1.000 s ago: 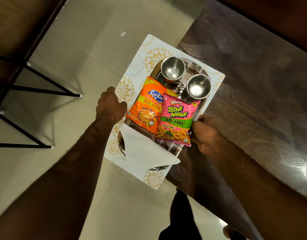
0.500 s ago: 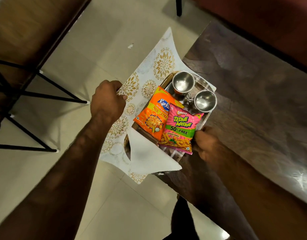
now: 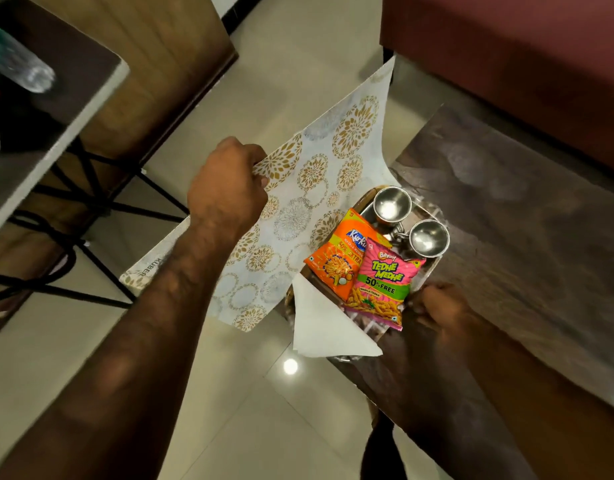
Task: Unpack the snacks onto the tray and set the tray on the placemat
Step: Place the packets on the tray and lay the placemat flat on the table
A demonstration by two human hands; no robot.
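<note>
My left hand grips the edge of the white placemat with gold floral circles, which hangs out over the floor, left of the table. My right hand holds the right rim of the tray at the corner of the dark table. On the tray lie an orange snack packet, a pink snack packet, a white napkin and two steel cups. Only a thin strip of the placemat's right side reaches the tray.
A maroon sofa stands beyond the table. At the left are a grey-topped side table on black metal legs with a glass on it, and a wooden cabinet. Beige tiled floor lies below.
My left hand has pulled the placemat out to the left from under the tray, so most of it now hangs over the floor. My right hand keeps hold of the tray.
</note>
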